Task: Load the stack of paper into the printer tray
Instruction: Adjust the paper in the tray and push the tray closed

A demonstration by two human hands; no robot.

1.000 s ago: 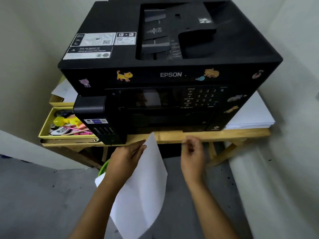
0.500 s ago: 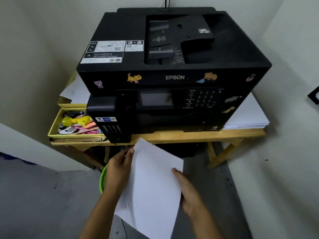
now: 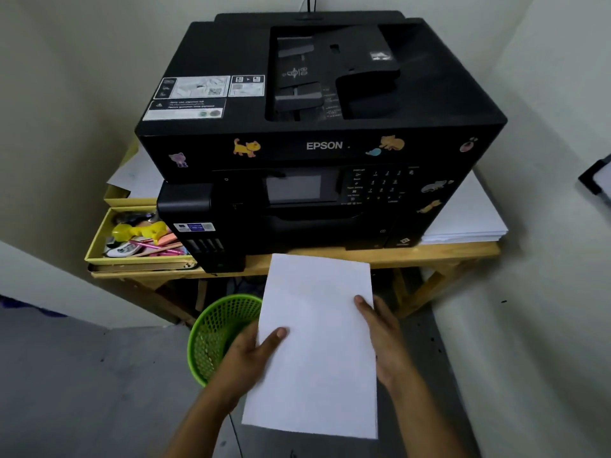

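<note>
A black Epson printer (image 3: 317, 127) with cat stickers sits on a low wooden table (image 3: 429, 254). I hold white paper (image 3: 317, 352) flat and lengthwise in front of the table, its far edge level with the table's front edge. My left hand (image 3: 254, 355) grips the paper's left edge, thumb on top. My right hand (image 3: 380, 335) holds the right edge, fingers partly under the sheet. How thick the held paper is cannot be told. The printer's front shows no tray pulled out.
A stack of white paper (image 3: 469, 213) lies on the table right of the printer. A yellow box (image 3: 99, 239) of stationery sits at its left, loose sheets (image 3: 135, 176) behind it. A green mesh bin (image 3: 218, 328) stands on the floor under my left hand. Walls close in on both sides.
The paper hung tilted from my left hand alone; my right hand has come onto its right edge, and the sheet is now squared up and level, lower in front of the table.
</note>
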